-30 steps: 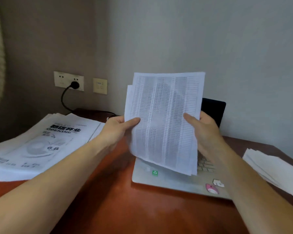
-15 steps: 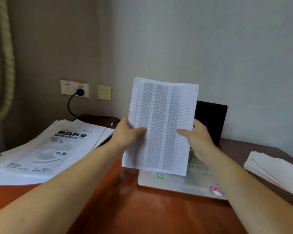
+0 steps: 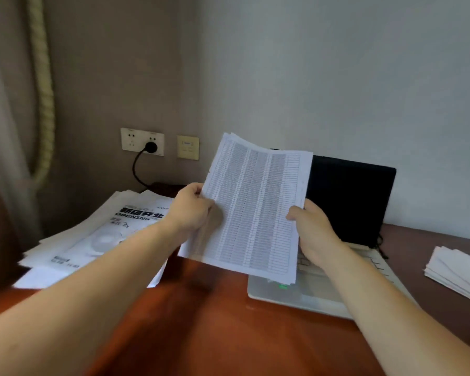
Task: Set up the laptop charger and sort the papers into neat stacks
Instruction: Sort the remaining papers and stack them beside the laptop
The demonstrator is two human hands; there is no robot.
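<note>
As the sheaf of printed tables (image 3: pixel 255 210) swings over, we see it tilted now, no longer upright as it was half a second back, its lower corner out over bare desk (image 3: pixel 201 321) rather than above the laptop (image 3: pixel 350 196). Both hands hold it off the surface: the left hand (image 3: pixel 193 210) pinches the left edge, thumb in front, and the right hand (image 3: pixel 310 229) grips the right edge likewise. Sheets fan slightly at the top corner, so we judge the squaring unfinished. Around us: pale wall (image 3: pixel 337 77), red-brown desk, a loose pile of flyers (image 3: pixel 92 240) on the left, the open dark-screened laptop, a smaller white stack (image 3: pixel 459 275) far right, and a black plug (image 3: pixel 150 147) seated in the wall socket (image 3: pixel 130 141), so the charger seems set.
</note>
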